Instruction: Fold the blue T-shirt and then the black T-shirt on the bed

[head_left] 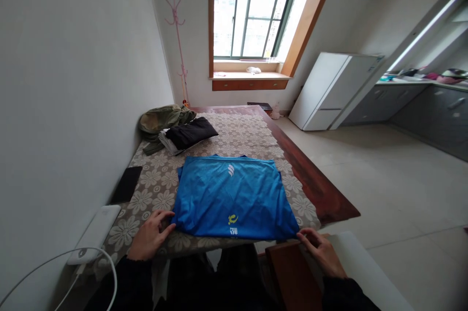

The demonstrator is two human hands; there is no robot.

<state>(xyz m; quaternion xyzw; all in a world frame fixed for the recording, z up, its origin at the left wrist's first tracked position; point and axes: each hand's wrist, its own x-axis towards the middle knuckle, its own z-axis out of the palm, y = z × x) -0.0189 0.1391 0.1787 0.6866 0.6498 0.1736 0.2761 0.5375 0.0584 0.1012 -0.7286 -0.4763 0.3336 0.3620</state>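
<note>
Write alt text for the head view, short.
A person's left hand and right hand touch the near corners of a blue shirt lying flat on a table with a floral cloth. Folded dark clothes sit at the far end, a black phone and white power bank to the left.

Shirt [234, 196] flat on table [321, 194], near edge. Left hand [149, 235] at near-left corner, right hand [321, 252] at near-right corner. Phone [126, 184] left of shirt; power bank [94, 234] nearer, left. Clothes pile [175, 128] behind shirt. Window [252, 9] beyond table; fridge [329, 89] right.
</note>
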